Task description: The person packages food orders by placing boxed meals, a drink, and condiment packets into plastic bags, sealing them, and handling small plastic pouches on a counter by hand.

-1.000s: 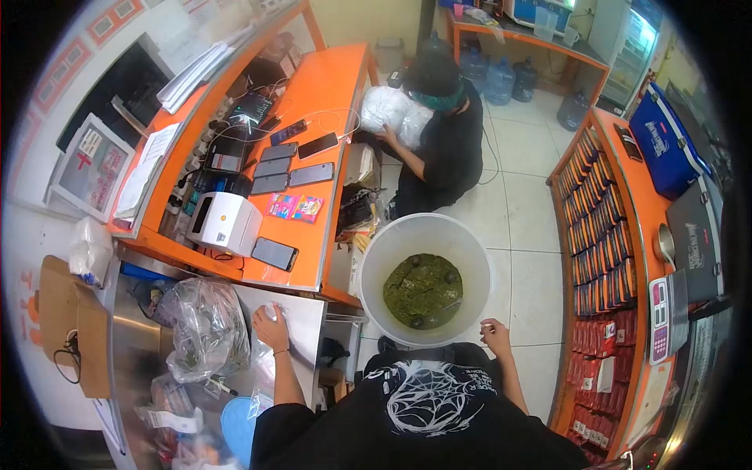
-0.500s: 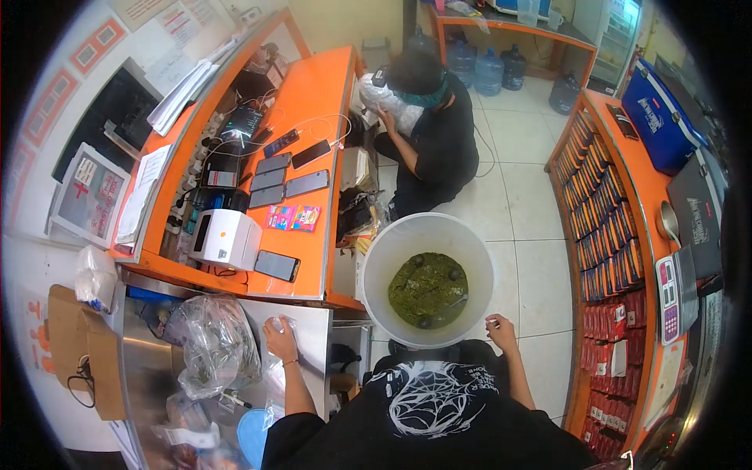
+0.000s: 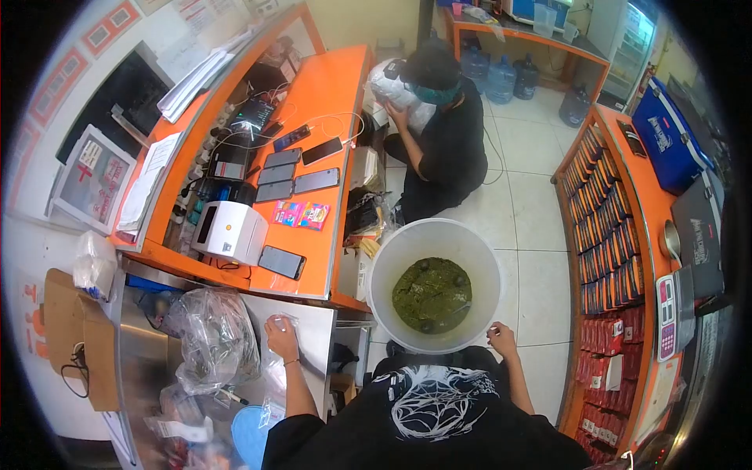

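Note:
My left hand rests over the metal counter, its fingers closed on thin clear plastic that looks like a bag running down beside my wrist. My right hand is held just right of the tub's rim with its fingers curled together; anything in them is too small to make out. Between my knees stands a large white tub. Dark green chopped leafy matter lies in its bottom, with a few darker round lumps showing.
A co-worker crouches beyond the tub, holding a white plastic-wrapped bundle. Several phones and a label printer sit on the orange desk. A bulging clear bag lies on the counter. Packed shelves line the right.
The view has shifted slightly, so everything sits a little differently in it. The co-worker's head and the wrapped bundle have moved a bit. Both my hands stay in about the same place.

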`<state>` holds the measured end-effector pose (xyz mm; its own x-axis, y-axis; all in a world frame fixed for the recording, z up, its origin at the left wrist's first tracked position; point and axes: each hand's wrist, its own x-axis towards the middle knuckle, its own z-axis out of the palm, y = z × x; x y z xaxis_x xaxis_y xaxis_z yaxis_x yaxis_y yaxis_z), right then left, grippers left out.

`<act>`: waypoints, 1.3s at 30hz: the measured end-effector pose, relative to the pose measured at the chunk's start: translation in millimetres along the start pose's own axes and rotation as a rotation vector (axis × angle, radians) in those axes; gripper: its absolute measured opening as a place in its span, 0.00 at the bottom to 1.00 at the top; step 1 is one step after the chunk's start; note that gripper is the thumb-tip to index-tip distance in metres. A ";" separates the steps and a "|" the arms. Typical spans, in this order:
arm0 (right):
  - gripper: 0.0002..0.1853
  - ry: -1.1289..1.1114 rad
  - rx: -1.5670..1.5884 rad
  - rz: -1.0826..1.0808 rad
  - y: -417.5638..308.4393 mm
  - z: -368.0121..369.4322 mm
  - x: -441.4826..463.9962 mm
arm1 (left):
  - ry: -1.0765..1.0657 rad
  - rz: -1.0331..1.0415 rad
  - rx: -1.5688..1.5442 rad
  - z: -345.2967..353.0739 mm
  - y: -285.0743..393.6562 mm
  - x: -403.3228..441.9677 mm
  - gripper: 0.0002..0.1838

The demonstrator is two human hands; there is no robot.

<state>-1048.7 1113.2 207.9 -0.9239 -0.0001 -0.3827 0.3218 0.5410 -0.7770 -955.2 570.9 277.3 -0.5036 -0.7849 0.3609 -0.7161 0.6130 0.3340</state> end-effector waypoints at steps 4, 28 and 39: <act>0.12 -0.035 -0.046 -0.006 -3.3 -1.4 0.7 | -0.007 -0.023 -0.004 -1.3 1.9 0.4 0.16; 0.12 -0.174 -0.086 0.110 30.1 11.5 9.7 | 0.080 0.031 -0.081 10.7 -18.2 4.5 0.11; 0.15 -0.231 -0.155 0.181 10.7 8.6 -0.8 | 0.054 -0.004 -0.127 5.1 -14.0 6.3 0.10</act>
<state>-1042.7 1111.7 195.6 -0.7772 -0.0736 -0.6249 0.4249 0.6712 -0.6075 -950.8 556.9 270.5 -0.4719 -0.7836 0.4041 -0.6491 0.6190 0.4422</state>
